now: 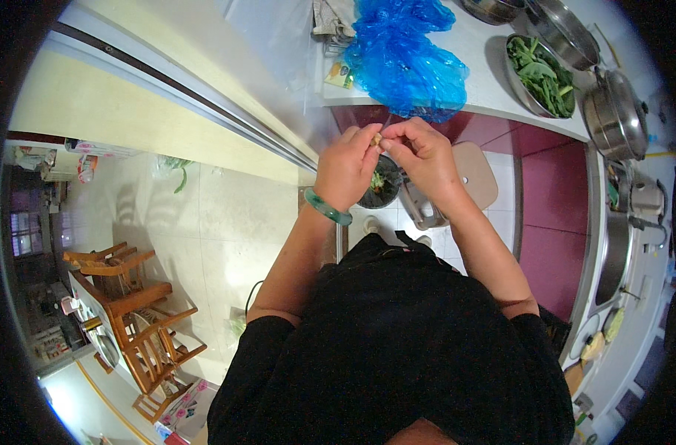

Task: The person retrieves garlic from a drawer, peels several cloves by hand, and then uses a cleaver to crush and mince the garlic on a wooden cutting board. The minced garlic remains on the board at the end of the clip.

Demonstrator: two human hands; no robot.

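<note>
Both hands meet over the floor just in front of the counter edge. A small tan-brown piece, perhaps a garlic clove or a bit of ginger, is pinched between them; its kind is too small to tell. My left hand, with a green bangle at the wrist, closes its thumb and fingers on it. From the other side, the thumb and forefinger of my right hand are pressed together at the same piece. Below them stands a dark bin holding green vegetable scraps, partly hidden by my hands.
Crumpled blue plastic bags lie on the white counter. To their right are a metal bowl of leafy greens and steel pots. A beige stool stands beside the bin. Wooden chairs are at left, a sink at right.
</note>
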